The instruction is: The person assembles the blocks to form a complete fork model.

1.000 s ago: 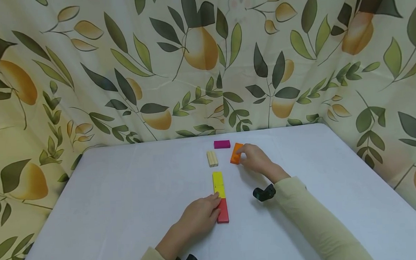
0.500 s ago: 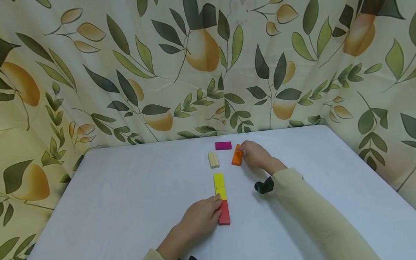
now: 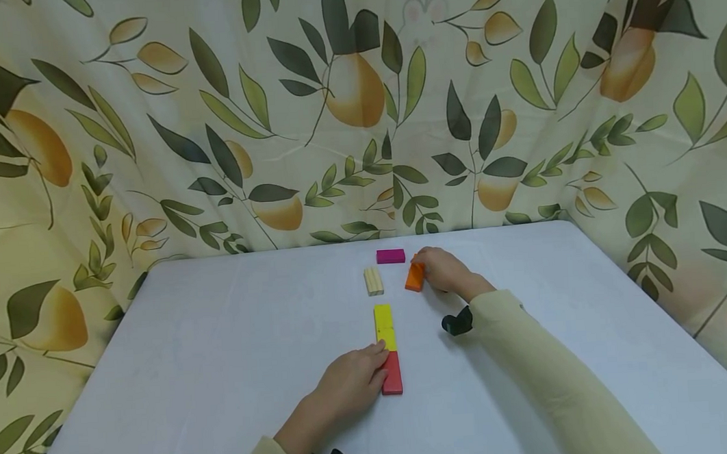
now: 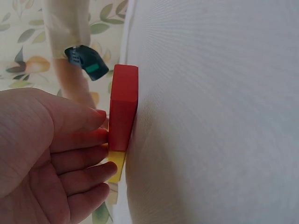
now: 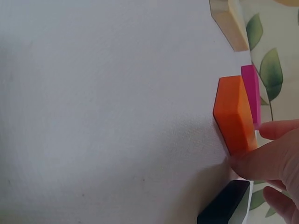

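Note:
In the head view, a row on the table has yellow blocks [image 3: 383, 322] at its far end and a red block [image 3: 392, 376] at the near end. My left hand [image 3: 350, 382] lies along the row's left side, its fingers loosely extended and touching the blocks near the red-yellow join. The left wrist view shows the red block [image 4: 124, 107] beside those fingertips. Farther back, my right hand [image 3: 449, 274] pinches an orange block [image 3: 414, 277] at its far end. In the right wrist view, thumb and forefinger are at one end of the orange block [image 5: 233, 112].
A magenta block [image 3: 390, 256] lies near the back edge, left of the orange one. Ribbed pale wooden pieces [image 3: 374, 281] stand beyond the yellow blocks. A dark block-like shape [image 5: 224, 205] appears below the right thumb. Behind the white table [image 3: 221, 344] hangs a patterned curtain [image 3: 296, 121].
My right hand has shifted slightly left, onto the far end of the orange block. The left hand and the row hold their place; the whole view has drifted a little.

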Available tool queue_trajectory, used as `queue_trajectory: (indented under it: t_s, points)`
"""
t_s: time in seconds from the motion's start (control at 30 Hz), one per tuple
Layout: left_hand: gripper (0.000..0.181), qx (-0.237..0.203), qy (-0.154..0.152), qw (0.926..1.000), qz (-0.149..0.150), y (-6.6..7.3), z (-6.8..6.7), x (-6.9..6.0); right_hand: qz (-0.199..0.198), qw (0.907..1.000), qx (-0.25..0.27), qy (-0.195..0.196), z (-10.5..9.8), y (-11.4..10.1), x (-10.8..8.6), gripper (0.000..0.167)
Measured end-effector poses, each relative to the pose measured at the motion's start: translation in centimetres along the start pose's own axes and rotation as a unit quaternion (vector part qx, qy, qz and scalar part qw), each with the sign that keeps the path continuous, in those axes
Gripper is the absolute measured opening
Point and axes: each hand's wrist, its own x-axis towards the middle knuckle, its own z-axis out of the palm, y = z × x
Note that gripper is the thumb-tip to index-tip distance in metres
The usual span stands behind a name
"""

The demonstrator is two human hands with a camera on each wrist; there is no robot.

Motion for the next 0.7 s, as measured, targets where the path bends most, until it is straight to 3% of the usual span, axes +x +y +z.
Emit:
queue_trajectory:
  t_s: [0.7]
  points:
    - [0.044, 0.007, -0.002, 1.0, 0.003, -0.01, -0.27, 0.0, 0.02, 0.9992, -0.003, -0.033, 0.09, -0.16, 0.65, 0.038]
